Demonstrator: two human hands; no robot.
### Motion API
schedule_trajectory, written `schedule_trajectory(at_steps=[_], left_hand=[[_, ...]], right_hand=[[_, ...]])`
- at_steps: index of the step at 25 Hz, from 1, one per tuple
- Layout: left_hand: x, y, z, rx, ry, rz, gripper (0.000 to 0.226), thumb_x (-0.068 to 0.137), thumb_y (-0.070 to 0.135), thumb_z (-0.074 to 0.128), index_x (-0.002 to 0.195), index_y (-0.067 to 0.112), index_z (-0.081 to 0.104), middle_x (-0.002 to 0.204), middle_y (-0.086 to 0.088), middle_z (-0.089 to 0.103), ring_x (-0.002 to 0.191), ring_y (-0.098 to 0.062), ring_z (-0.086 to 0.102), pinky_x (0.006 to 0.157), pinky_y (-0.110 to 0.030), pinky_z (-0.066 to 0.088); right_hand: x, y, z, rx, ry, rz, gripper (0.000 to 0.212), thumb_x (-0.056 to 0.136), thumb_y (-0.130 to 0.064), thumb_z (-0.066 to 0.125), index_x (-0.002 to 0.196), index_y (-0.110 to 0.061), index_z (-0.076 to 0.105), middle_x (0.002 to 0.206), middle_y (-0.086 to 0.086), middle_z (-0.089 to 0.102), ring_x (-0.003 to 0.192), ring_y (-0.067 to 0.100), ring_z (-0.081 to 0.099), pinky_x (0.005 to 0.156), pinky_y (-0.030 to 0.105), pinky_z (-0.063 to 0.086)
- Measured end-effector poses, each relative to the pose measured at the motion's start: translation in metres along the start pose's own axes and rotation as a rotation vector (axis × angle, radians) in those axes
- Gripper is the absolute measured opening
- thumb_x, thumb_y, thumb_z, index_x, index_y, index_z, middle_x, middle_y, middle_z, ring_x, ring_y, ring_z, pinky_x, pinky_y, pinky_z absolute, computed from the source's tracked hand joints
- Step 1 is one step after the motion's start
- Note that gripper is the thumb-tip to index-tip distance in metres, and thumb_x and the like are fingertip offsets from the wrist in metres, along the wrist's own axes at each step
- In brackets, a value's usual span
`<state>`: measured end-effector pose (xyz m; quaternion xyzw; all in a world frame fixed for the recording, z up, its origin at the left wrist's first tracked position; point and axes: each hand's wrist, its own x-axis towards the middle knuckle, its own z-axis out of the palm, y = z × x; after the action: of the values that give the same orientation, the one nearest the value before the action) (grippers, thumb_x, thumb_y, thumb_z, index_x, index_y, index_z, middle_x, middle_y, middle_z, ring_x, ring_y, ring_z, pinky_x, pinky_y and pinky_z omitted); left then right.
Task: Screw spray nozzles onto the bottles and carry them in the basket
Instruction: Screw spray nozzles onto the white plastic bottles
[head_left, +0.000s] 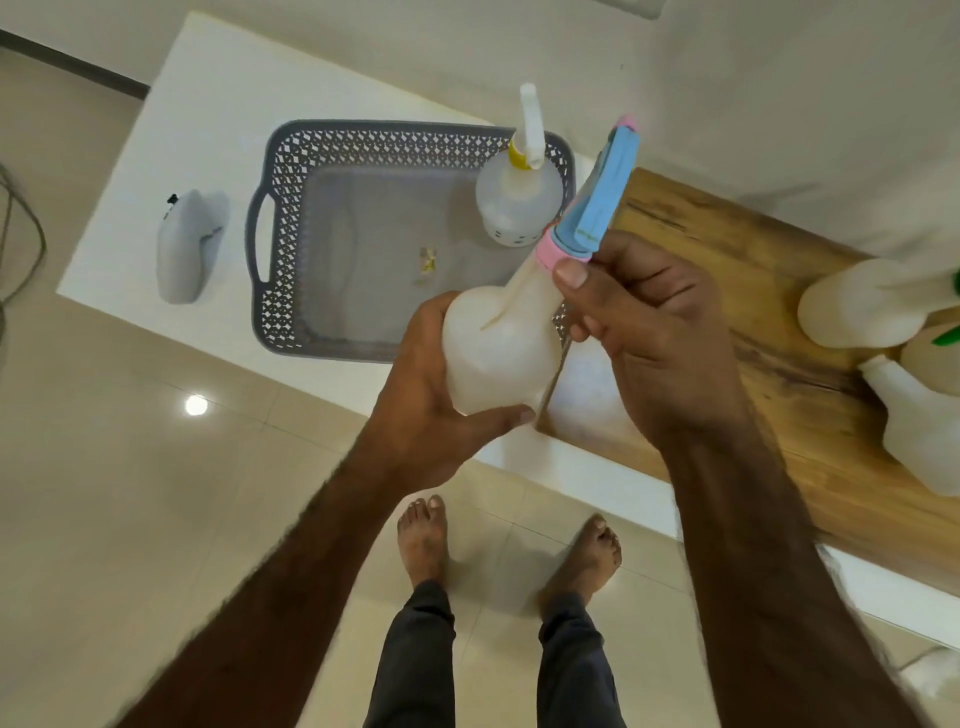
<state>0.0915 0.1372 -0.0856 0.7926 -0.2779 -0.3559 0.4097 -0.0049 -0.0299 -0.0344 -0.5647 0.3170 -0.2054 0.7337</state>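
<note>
My left hand (431, 410) grips the body of a white translucent bottle (498, 348), held tilted above the table's front edge. My right hand (644, 332) pinches the pink collar of a blue and pink spray nozzle (597, 202) that sits on the bottle's neck. Behind them, a grey perforated basket (280, 218) rests on the white table. In the basket's far right corner stands one white bottle with a yellow and white nozzle (519, 197).
A wooden board (769, 332) lies on the table at right, carrying more white bottles (862, 306), one with a green nozzle part (948, 338). A grey controller-like device (182, 249) lies left of the basket. My bare feet stand on the tiled floor below.
</note>
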Motion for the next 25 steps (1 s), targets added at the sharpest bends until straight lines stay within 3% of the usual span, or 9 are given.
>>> schedule_trajectory(at_steps=[3,6,9,13,16,19,22,24,25], left_hand=[[0.001,0.002,0.000,-0.015,0.062,-0.005,0.104,0.071,0.019,0.099,0.153,0.017,0.033,0.142,0.009,0.044,0.129,-0.011,0.049,0.101,-0.023,0.054],[0.004,0.005,-0.001,-0.019,0.047,-0.022,0.104,0.072,0.019,0.098,0.153,0.017,0.033,0.143,0.008,0.044,0.131,-0.013,0.048,0.104,-0.029,0.055],[0.007,0.002,-0.007,-0.008,0.072,-0.005,0.111,0.072,0.025,0.100,0.157,0.016,0.030,0.144,0.010,0.044,0.133,-0.013,0.049,0.107,-0.031,0.055],[0.008,0.005,-0.002,0.024,0.240,-0.018,0.125,0.061,0.058,0.095,0.160,0.020,0.029,0.158,0.000,0.047,0.142,-0.020,0.053,0.109,-0.050,0.056],[0.018,0.021,0.010,-0.107,0.290,-0.037,0.094,0.064,0.071,0.071,0.142,0.026,0.047,0.143,0.000,0.061,0.126,-0.022,0.065,0.097,-0.053,0.061],[0.018,0.032,0.015,-0.113,0.313,0.000,0.067,0.079,0.065,0.055,0.131,0.023,0.053,0.129,-0.004,0.067,0.116,-0.024,0.068,0.097,-0.049,0.060],[0.049,0.020,-0.027,-0.198,0.204,0.161,0.086,0.067,0.048,0.087,0.138,0.019,0.048,0.129,0.006,0.067,0.115,-0.009,0.070,0.091,-0.031,0.063],[0.065,-0.020,-0.031,-0.148,0.032,0.147,0.090,0.068,0.036,0.089,0.145,0.022,0.043,0.136,0.003,0.064,0.123,-0.005,0.067,0.096,-0.024,0.060],[0.058,-0.062,-0.006,-0.109,-0.026,-0.022,0.080,0.077,0.034,0.083,0.145,0.032,0.039,0.137,-0.003,0.064,0.127,-0.008,0.065,0.101,-0.023,0.058]], right_hand=[[0.003,0.000,0.018,0.009,0.137,-0.026,0.015,0.090,-0.003,0.075,0.104,0.000,0.073,0.087,0.029,0.068,0.062,0.010,0.058,0.061,0.020,0.051],[0.005,0.005,0.027,-0.041,0.137,-0.058,0.025,0.094,-0.011,0.073,0.116,0.000,0.073,0.093,0.041,0.058,0.064,0.018,0.050,0.063,0.025,0.050],[0.006,0.007,0.032,-0.107,0.166,-0.136,0.023,0.093,-0.008,0.075,0.115,-0.001,0.073,0.083,0.037,0.060,0.063,0.025,0.055,0.061,0.030,0.054],[0.004,0.011,0.053,-0.188,0.454,-0.246,0.024,0.082,-0.013,0.087,0.091,-0.012,0.065,0.058,0.008,0.049,0.051,0.016,0.042,0.053,0.030,0.044],[-0.003,0.013,0.076,-0.228,0.601,-0.259,0.028,0.080,-0.016,0.089,0.087,-0.018,0.062,0.057,0.008,0.048,0.050,0.019,0.043,0.051,0.032,0.045],[-0.009,0.016,0.080,-0.325,0.574,-0.347,0.024,0.083,-0.019,0.087,0.095,-0.011,0.067,0.068,0.007,0.054,0.062,0.016,0.052,0.059,0.027,0.048],[-0.014,0.036,0.048,-0.476,0.518,-0.375,0.035,0.086,-0.027,0.082,0.105,-0.002,0.067,0.098,0.012,0.066,0.087,0.020,0.062,0.074,0.024,0.051],[-0.010,0.047,0.015,-0.500,0.304,-0.175,0.057,0.083,-0.028,0.081,0.132,-0.011,0.057,0.123,0.007,0.064,0.107,0.018,0.063,0.082,0.024,0.055],[-0.004,0.050,0.003,-0.519,0.123,-0.065,0.073,0.081,-0.029,0.082,0.144,-0.019,0.047,0.134,0.003,0.061,0.115,0.017,0.062,0.087,0.025,0.056]])
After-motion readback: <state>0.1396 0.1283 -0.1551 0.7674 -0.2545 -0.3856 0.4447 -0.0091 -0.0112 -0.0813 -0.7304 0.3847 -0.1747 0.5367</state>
